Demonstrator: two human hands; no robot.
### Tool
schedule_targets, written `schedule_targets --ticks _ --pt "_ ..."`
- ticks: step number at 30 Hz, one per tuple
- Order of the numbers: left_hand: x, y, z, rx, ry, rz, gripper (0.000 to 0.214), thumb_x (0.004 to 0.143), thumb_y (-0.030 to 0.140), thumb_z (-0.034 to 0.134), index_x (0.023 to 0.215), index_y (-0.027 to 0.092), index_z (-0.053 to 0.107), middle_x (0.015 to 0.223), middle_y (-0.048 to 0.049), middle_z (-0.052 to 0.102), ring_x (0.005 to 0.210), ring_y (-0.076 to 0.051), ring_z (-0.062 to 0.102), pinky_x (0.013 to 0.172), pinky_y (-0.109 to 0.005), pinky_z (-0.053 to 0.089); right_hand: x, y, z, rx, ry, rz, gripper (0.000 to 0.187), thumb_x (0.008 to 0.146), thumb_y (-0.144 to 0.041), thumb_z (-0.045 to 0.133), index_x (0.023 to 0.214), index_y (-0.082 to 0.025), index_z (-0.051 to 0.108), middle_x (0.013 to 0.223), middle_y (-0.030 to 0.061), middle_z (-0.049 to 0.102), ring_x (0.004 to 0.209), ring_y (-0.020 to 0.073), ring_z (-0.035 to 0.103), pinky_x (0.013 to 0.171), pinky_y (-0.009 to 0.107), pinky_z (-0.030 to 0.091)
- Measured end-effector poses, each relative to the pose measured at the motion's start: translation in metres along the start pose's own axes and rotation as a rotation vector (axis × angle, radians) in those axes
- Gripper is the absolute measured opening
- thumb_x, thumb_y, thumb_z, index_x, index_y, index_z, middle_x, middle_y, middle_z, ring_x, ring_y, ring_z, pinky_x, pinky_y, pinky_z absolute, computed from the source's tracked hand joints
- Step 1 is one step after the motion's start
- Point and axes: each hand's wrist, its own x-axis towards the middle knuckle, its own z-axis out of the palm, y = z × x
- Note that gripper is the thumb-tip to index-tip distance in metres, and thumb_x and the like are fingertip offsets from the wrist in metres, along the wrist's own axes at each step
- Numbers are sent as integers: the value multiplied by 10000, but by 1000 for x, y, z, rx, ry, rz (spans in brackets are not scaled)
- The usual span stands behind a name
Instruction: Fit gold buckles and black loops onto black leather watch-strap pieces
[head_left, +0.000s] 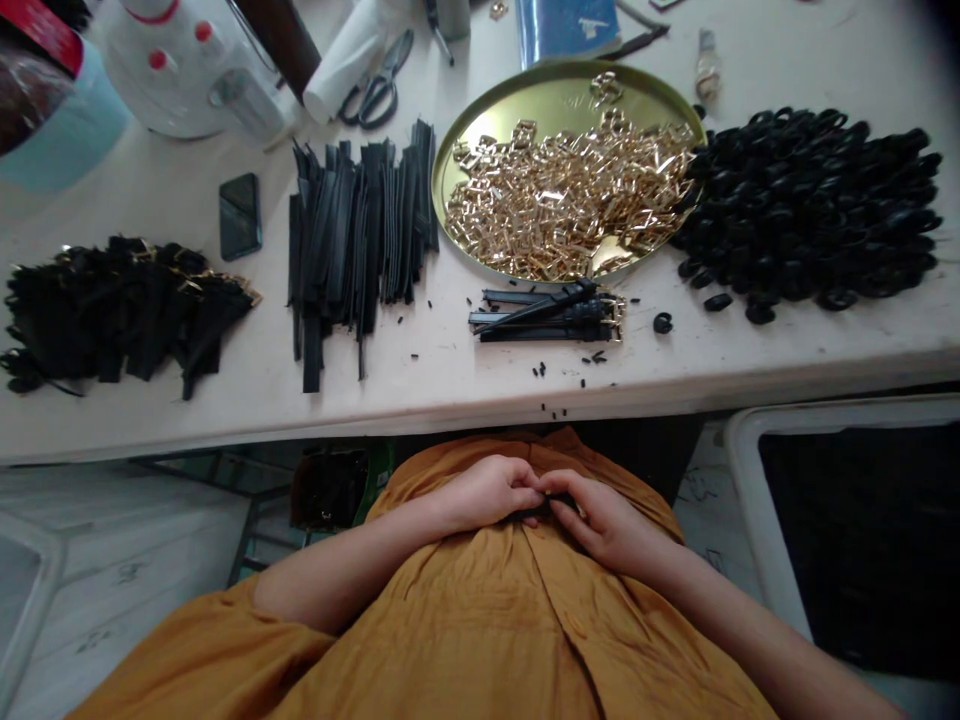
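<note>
My left hand [496, 490] and my right hand [596, 512] meet over my lap, below the table edge. Both are closed on a small black strap [556, 497], pinched between the fingertips; most of it is hidden. On the table ahead lies a small stack of black straps with gold buckles [544, 312]. Behind it, gold metal buckles [555, 200] fill much of an oval gold tray [480, 115]. Long flat black strips [360, 220] lie left of the tray. To its right is a heap of small black loops [810, 210].
Black straps with gold fittings [127, 310] are piled at the far left, near a dark phone [240, 215]. Scissors [379, 90], a white roll [345, 60] and a blue booklet [566, 28] lie at the back. A white-rimmed bin [742, 470] stands low at right.
</note>
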Motion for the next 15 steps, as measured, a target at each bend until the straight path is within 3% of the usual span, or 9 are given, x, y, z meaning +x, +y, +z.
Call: schedule_targets --ticks 3,7,10,15 --pt "1 2 -2 -47 7 29 170 755 279 526 818 132 584 690 -5 647 647 -111 585 597 -206 423 3 2 1 63 109 31 188 816 -248 461 989 -229 534 934 46 632 863 178 590 774 322 458" --pt "3 1 -5 -326 -30 -16 184 744 255 529 876 127 546 682 -9 647 670 -114 607 685 -245 450 5 6 4 145 299 104 201 805 -287 468 986 -217 518 920 50 607 831 179 586 718 308 478" --pt "6 -2 -6 -391 -25 -61 168 705 242 559 825 130 518 655 -7 645 638 -116 603 660 -249 447 4 8 4 115 268 94 215 811 -287 466 1009 -218 514 918 49 603 818 177 584 721 310 474" --pt "10 -9 -4 -269 -11 -40 162 707 258 550 798 127 521 664 -11 645 625 -111 593 608 -225 429 1 7 3 53 162 53 212 834 -261 444 1034 -218 496 938 54 606 853 173 578 758 316 463"
